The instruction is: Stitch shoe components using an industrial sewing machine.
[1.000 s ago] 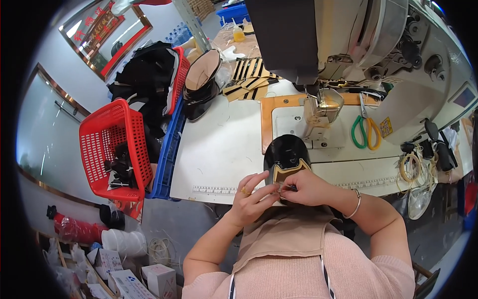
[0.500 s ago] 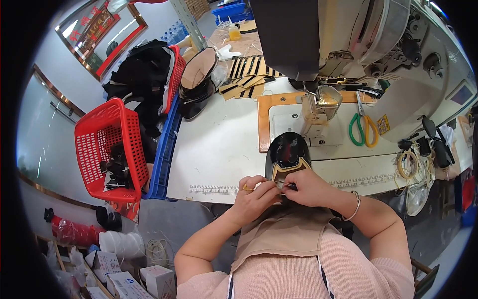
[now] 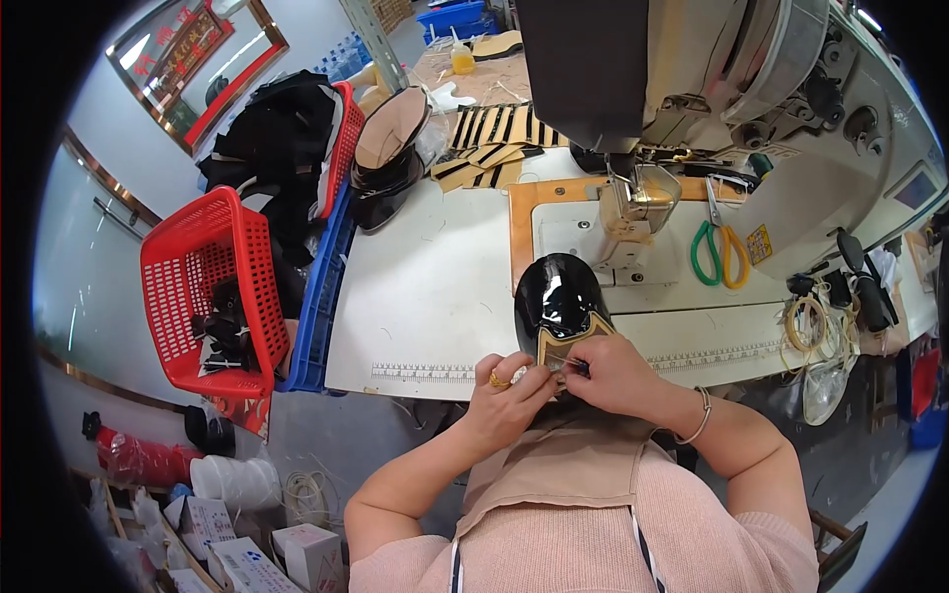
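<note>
A glossy black shoe upper (image 3: 560, 295) with a beige lined edge lies at the front edge of the white sewing table (image 3: 425, 287), its rounded toe pointing away from me. My left hand (image 3: 509, 395), with a gold ring, is closed on the near left part of the upper. Close beside it, my right hand (image 3: 615, 374) is closed in a pinch over the beige opening. A small dark thing shows at its fingers, too covered to name. Just beyond the upper stands the head of a sewing machine (image 3: 633, 212).
Green-and-yellow-handled scissors (image 3: 720, 252) lie right of the machine. At left are a red basket (image 3: 259, 287) with black pieces and a blue crate (image 3: 321, 316). Black-and-beige strips (image 3: 494, 148) and stacked shiny black uppers (image 3: 381, 203) sit at the back. Cords (image 3: 811, 326) hang at right.
The upper has shifted slightly left and tilted, so more of its shiny toe shows. Both hands stay at its near edge, with small finger movements. The whole view has moved a little.
</note>
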The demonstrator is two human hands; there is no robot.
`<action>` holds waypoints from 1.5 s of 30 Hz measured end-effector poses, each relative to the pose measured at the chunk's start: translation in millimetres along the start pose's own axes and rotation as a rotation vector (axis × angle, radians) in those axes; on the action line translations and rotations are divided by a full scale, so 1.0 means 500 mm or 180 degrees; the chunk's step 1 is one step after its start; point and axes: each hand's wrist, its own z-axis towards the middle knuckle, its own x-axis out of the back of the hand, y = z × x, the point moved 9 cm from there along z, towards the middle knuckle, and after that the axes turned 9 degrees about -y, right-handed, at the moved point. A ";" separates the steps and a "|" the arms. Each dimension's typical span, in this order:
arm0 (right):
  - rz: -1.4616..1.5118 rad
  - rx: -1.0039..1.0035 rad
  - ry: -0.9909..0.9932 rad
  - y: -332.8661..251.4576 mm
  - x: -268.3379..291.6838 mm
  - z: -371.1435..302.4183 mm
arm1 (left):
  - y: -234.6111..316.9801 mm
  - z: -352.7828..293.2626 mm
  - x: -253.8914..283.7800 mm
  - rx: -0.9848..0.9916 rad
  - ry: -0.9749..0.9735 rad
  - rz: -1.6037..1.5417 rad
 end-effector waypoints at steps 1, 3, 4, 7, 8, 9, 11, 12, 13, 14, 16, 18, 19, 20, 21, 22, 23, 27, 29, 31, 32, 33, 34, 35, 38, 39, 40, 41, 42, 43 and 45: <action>-0.0010 0.0050 0.0033 -0.003 0.002 -0.001 | 0.002 -0.002 0.002 -0.0007 0.0011 0.0030; -0.0087 0.0056 0.0077 -0.004 0.004 -0.002 | 0.004 -0.005 0.002 -0.0018 -0.0010 0.0007; -0.0097 0.0080 0.0103 -0.006 0.006 -0.003 | 0.004 -0.007 0.001 -0.0022 -0.0036 -0.0023; -0.0036 0.0205 -0.0045 -0.015 0.000 -0.003 | -0.008 -0.009 0.011 0.0114 0.0166 -0.0269; 0.0004 0.0237 -0.0093 -0.017 -0.002 -0.003 | -0.010 -0.007 0.008 0.0143 0.0109 -0.0234; 0.0071 0.0230 -0.0178 -0.017 -0.006 -0.003 | -0.016 -0.006 0.008 0.0230 0.0128 -0.0259; 0.0074 0.0219 -0.0156 -0.018 -0.006 -0.004 | -0.023 -0.002 0.005 0.0317 0.0081 -0.0348; 0.0143 0.0177 -0.0171 -0.015 -0.007 -0.004 | -0.024 0.000 0.008 0.0331 0.0139 -0.0327; 0.0088 0.0192 -0.0172 -0.017 -0.007 -0.005 | -0.024 0.002 0.002 0.0312 0.0011 -0.0455; 0.0072 0.0121 -0.0191 -0.014 -0.008 -0.005 | -0.025 0.004 -0.004 0.0301 -0.0121 -0.0620; 0.0055 0.0050 -0.0214 -0.010 -0.009 -0.004 | -0.026 0.009 -0.006 0.0366 -0.0174 -0.0637; -0.0082 0.0060 -0.0125 -0.012 -0.004 -0.003 | -0.030 0.013 -0.008 0.0434 -0.0229 -0.0681; -0.0098 0.0125 -0.0132 -0.015 -0.005 -0.003 | -0.025 0.016 -0.010 0.0343 -0.0294 -0.0639; -0.0144 0.0131 -0.0126 -0.015 -0.005 -0.004 | -0.019 0.019 -0.013 0.0248 -0.0363 -0.0599; -0.0187 0.0083 -0.0179 -0.011 -0.009 -0.004 | -0.020 0.021 -0.011 0.0249 -0.0364 -0.0603; -0.0194 0.0124 -0.0122 -0.012 -0.008 -0.007 | -0.021 0.021 -0.015 0.0289 -0.0452 -0.0680; -0.0204 0.0081 -0.0062 -0.008 -0.007 -0.007 | -0.022 0.022 -0.019 0.0328 -0.0538 -0.0753; -0.0171 0.0020 -0.0040 -0.004 -0.009 -0.011 | -0.015 0.022 -0.009 0.0273 -0.0566 -0.0791; -0.0181 0.0143 -0.0101 -0.015 -0.006 -0.011 | -0.007 0.021 -0.015 0.0122 -0.0799 -0.0820; -0.0210 0.0258 -0.0182 -0.029 0.006 -0.009 | -0.019 0.020 -0.011 0.0167 -0.0799 -0.0886; 0.0018 0.0610 0.0057 -0.050 0.032 -0.014 | -0.026 0.019 -0.015 0.0214 -0.0920 -0.0988; 0.0239 0.0849 0.0245 -0.063 0.056 -0.021 | -0.030 0.019 -0.012 0.0219 -0.0869 -0.0953; 0.0256 0.0713 0.0204 -0.055 0.074 -0.032 | -0.034 0.020 -0.011 0.0212 -0.0843 -0.1139; 0.0253 0.0722 0.0188 -0.059 0.077 -0.038 | -0.035 0.020 -0.011 0.0196 -0.0833 -0.1328; -0.0699 0.1002 0.0286 -0.090 0.063 -0.069 | -0.040 0.022 -0.012 0.0254 -0.0673 -0.1418; -0.0708 0.0994 0.0320 -0.088 0.059 -0.073 | -0.040 0.023 -0.014 0.0266 -0.0640 -0.1453; -0.0987 0.0808 0.0232 -0.078 0.046 -0.072 | -0.047 0.021 -0.028 0.0452 -0.0777 -0.1683; -0.1277 0.0494 0.0015 -0.059 0.030 -0.068 | -0.052 0.016 -0.048 0.0683 -0.1033 -0.1835; -0.1251 0.0614 0.0121 -0.062 0.033 -0.070 | -0.047 0.017 -0.047 0.0640 -0.0997 -0.1845; -0.1249 0.0738 0.0196 -0.067 0.035 -0.072 | -0.047 0.018 -0.045 0.0647 -0.0906 -0.1911; -0.1238 0.0865 0.0260 -0.071 0.039 -0.073 | -0.030 0.019 -0.055 0.0428 -0.1130 -0.1753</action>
